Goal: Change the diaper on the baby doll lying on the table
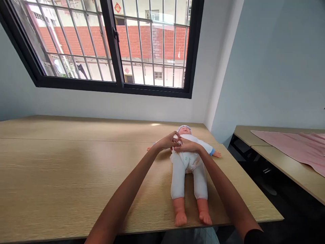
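Note:
A baby doll lies on its back on the wooden table, feet toward me. It has a patterned cap, a white top with blue cuffs, and a white printed diaper around its hips. My left hand is over the doll's belly, its fingers bent and drawn together. Close against it, my right hand rests at the top edge of the diaper, fingers curled inward. The fingertips of both hands meet, and what they pinch there is too small to make out.
A second table with a pink cloth on it stands to the right, across a dark gap. Behind the doll's table is a wall with a black-framed window and metal bars outside. The doll lies near the table's right edge.

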Demonstrator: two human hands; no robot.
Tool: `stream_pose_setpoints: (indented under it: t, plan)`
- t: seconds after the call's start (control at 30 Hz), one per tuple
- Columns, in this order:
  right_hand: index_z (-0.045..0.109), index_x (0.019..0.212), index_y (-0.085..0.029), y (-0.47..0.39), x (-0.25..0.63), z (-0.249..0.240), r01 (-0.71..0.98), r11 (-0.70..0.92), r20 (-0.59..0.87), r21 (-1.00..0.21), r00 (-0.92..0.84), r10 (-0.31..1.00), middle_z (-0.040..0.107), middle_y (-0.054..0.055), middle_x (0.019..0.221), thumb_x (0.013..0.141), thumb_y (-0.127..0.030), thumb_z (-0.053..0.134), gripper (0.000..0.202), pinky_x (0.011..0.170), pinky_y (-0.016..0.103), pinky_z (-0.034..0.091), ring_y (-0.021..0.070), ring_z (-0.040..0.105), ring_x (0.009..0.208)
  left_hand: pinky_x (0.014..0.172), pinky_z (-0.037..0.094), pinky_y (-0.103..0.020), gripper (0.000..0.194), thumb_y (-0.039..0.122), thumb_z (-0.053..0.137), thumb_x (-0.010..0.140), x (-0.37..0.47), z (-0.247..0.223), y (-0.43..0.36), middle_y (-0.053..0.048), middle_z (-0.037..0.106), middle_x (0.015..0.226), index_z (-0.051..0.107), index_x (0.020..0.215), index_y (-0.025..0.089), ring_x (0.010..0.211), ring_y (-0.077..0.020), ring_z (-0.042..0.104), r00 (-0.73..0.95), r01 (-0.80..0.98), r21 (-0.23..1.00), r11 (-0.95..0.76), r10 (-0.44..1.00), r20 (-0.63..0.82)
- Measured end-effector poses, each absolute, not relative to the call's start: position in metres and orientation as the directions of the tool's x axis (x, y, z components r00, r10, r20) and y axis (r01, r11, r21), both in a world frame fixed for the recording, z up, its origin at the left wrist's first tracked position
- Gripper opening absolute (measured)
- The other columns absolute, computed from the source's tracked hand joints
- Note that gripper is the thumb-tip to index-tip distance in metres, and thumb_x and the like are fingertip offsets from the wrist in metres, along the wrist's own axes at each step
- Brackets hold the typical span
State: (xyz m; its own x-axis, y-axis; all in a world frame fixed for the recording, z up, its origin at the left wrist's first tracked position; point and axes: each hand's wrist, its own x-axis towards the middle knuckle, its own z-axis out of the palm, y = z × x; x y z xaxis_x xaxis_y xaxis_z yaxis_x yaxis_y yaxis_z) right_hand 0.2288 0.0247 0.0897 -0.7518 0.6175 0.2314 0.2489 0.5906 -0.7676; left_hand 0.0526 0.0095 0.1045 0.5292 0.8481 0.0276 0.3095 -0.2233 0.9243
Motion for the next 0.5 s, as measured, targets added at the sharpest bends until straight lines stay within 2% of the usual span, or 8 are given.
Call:
stream_pose_setpoints:
  t: [0.1, 0.17, 0.23, 0.4, 0.5]
  plan:
    - [0.064, 0.083, -0.019, 0.025, 0.230, 0.087, 0.131, 0.417, 0.172, -0.899, -0.772, 0.612, 0.067, 0.006, 0.081, 0.082, -0.078, 0.043, 0.063, 0.077, 0.035, 0.052, 0.0183, 0.062, 0.074, 0.049, 0.040, -0.021, 0.043, 0.018, 0.063, 0.071, 0.065, 0.099, 0.005, 0.010, 0.058, 0.060, 0.034, 0.103, 0.023, 0.051, -0.0100, 0.054, 0.503, 0.323, 0.907, -0.270, 0.861, 0.077]
    - [0.064, 0.090, -0.019, 0.026, 0.231, 0.084, 0.041, 0.251, 0.140, -0.967, -0.739, 0.659, 0.067, 0.006, 0.078, 0.084, -0.082, 0.028, 0.073, 0.073, 0.034, 0.053, 0.0190, 0.063, 0.071, 0.049, 0.041, -0.021, 0.046, 0.019, 0.062, 0.073, 0.071, 0.099, 0.001, 0.012, 0.053, 0.055, 0.032, 0.107, 0.023, 0.050, -0.0106, 0.053, 0.496, 0.367, 0.881, -0.299, 0.864, 0.087]
    - [0.063, 0.101, -0.019, 0.026, 0.232, 0.082, -0.024, 0.146, 0.122, -0.989, -0.690, 0.714, 0.068, 0.008, 0.082, 0.084, -0.083, 0.024, 0.077, 0.072, 0.034, 0.054, 0.0200, 0.064, 0.074, 0.050, 0.042, -0.022, 0.050, 0.020, 0.062, 0.074, 0.074, 0.102, -0.004, 0.012, 0.051, 0.054, 0.032, 0.113, 0.022, 0.051, -0.0110, 0.052, 0.492, 0.400, 0.861, -0.314, 0.866, 0.087]
    - [0.060, 0.115, -0.019, 0.026, 0.234, 0.086, -0.096, 0.113, 0.148, -0.989, -0.603, 0.784, 0.066, 0.012, 0.105, 0.085, -0.083, 0.019, 0.082, 0.074, 0.033, 0.055, 0.0208, 0.065, 0.086, 0.055, 0.045, -0.024, 0.059, 0.020, 0.061, 0.075, 0.073, 0.110, -0.007, 0.011, 0.052, 0.058, 0.032, 0.125, 0.023, 0.054, -0.0110, 0.053, 0.543, 0.416, 0.859, -0.299, 0.839, 0.029]
    - [0.061, 0.113, -0.019, 0.023, 0.234, 0.090, -0.058, 0.080, 0.098, -0.995, -0.611, 0.785, 0.065, 0.013, 0.105, 0.086, -0.082, 0.012, 0.084, 0.073, 0.032, 0.055, 0.0217, 0.064, 0.089, 0.055, 0.044, -0.023, 0.062, 0.020, 0.061, 0.075, 0.075, 0.108, -0.007, 0.010, 0.051, 0.059, 0.030, 0.129, 0.022, 0.054, -0.0109, 0.053, 0.549, 0.411, 0.861, -0.300, 0.836, 0.030]
